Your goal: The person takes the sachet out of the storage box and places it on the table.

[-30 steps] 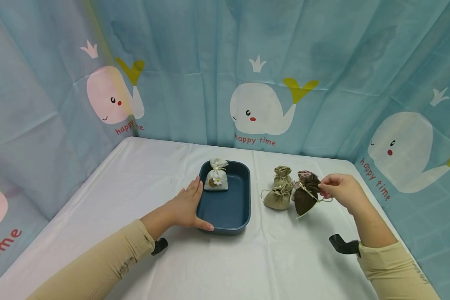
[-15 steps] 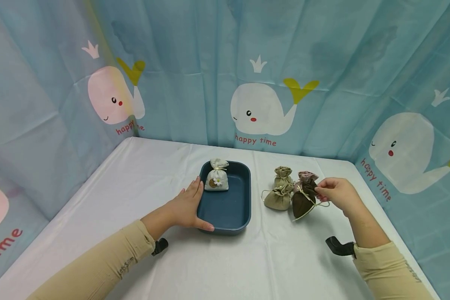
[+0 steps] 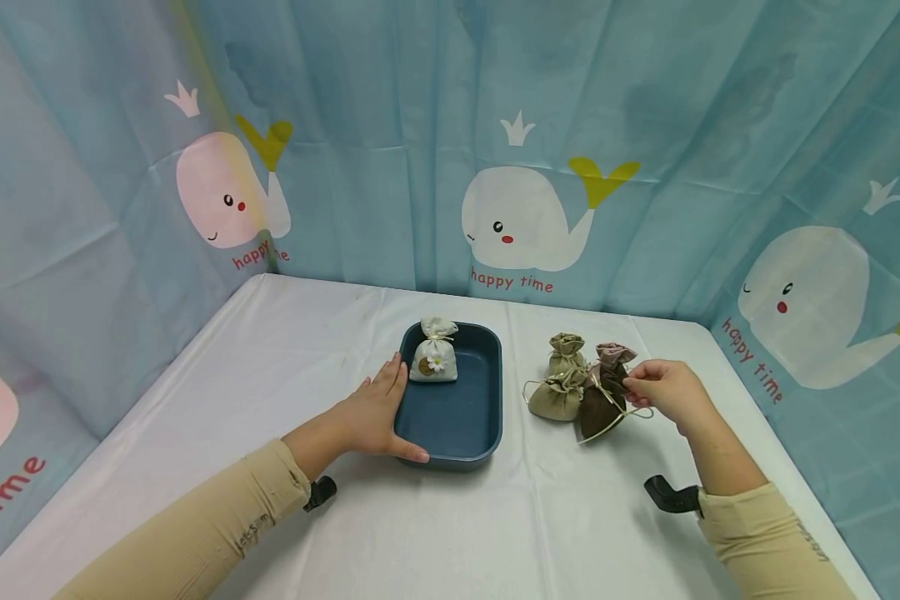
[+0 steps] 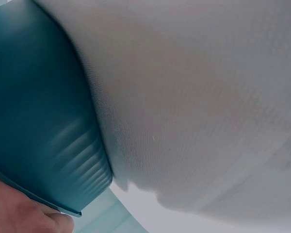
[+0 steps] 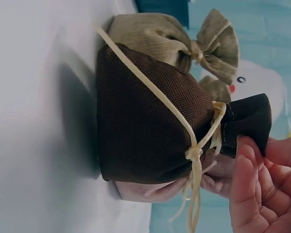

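Note:
My right hand (image 3: 671, 390) pinches the gathered top of a dark brown drawstring pouch (image 5: 145, 116), its cream cord tied in a knot and hanging loose. Behind it in the right wrist view stand a tan pouch (image 5: 148, 39) and a pink pouch (image 5: 150, 191). The head view also shows another khaki pouch (image 3: 566, 348) at the back of this group. My left hand (image 3: 375, 412) rests with straight fingers along the left rim of a blue rectangular tray (image 3: 461, 425). Inside the tray's far left corner sits a white pouch (image 3: 435, 354) with a daisy.
A white cloth covers the table (image 3: 270, 350). Blue curtains (image 3: 390, 167) with printed whales enclose it at the back and sides. A black wrist camera mount (image 3: 671, 494) sticks out below the right hand, and another mount (image 3: 320, 492) below the left.
My right hand has moved slightly left and down with the brown pouch, bringing it closer against the other pouches. My left hand and the tray have stayed in place.

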A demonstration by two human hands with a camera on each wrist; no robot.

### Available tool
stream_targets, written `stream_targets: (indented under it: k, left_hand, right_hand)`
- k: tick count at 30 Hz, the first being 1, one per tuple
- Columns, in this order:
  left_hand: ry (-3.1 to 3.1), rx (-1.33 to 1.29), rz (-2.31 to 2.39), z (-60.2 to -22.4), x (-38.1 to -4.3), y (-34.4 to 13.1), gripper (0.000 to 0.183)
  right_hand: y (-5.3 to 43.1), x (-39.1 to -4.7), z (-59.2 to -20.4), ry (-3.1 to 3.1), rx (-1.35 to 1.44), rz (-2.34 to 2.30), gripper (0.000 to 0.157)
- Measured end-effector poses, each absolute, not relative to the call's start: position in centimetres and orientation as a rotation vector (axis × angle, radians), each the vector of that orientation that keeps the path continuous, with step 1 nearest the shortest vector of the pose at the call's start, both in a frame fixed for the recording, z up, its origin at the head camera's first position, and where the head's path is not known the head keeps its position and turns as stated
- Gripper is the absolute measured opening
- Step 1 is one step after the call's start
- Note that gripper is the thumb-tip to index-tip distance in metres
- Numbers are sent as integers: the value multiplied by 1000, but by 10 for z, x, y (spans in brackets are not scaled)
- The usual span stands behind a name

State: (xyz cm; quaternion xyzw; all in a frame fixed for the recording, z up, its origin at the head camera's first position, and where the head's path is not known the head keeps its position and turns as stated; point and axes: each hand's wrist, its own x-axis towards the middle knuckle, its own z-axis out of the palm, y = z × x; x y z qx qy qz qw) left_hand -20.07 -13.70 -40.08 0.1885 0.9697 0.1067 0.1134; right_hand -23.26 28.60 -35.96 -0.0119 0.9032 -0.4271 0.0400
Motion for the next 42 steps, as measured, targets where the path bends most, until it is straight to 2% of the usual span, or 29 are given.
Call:
stream_targets:
  k: [23, 42]
  left_hand:
    - [2833, 553, 315, -399, -201, -138, 140]
    - [2847, 584, 329, -399, -200, -137, 139]
  right_hand:
    - [283, -236, -366, 2692, -7, -1225, 16]
    - [300, -235, -350, 2740, -41, -1174, 25]
